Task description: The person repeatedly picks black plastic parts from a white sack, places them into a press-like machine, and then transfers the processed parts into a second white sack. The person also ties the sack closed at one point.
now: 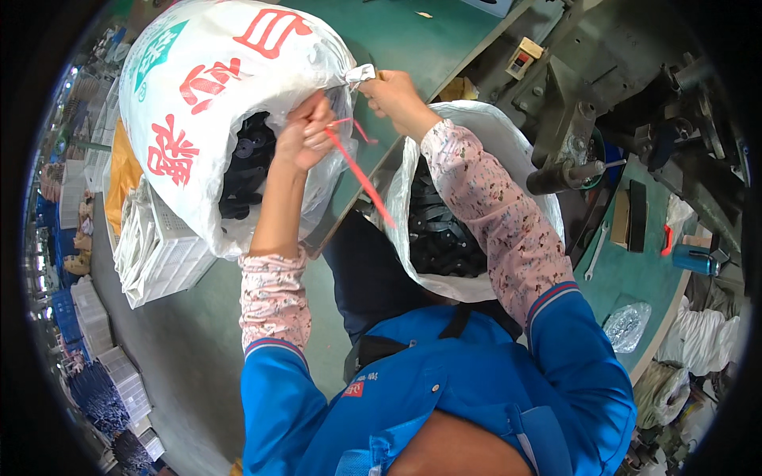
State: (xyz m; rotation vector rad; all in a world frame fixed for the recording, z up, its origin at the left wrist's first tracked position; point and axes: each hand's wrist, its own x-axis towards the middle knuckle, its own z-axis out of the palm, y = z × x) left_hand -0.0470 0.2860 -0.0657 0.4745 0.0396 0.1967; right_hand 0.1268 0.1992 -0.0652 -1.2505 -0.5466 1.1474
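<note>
Sack [214,51] looks about halfway sorted to me: one bit of the mouth is bunched, the rest gapes, no knot that I can see. It's on the green counter [401,36], up against the near edge. Right hand [394,97] has the bunched plastic pinched tight, left hand [305,133] is fisted round a red tie [357,176], ends dangling. Fat, crinkly white thing, red lettering, black parts [248,159] inside.
</note>
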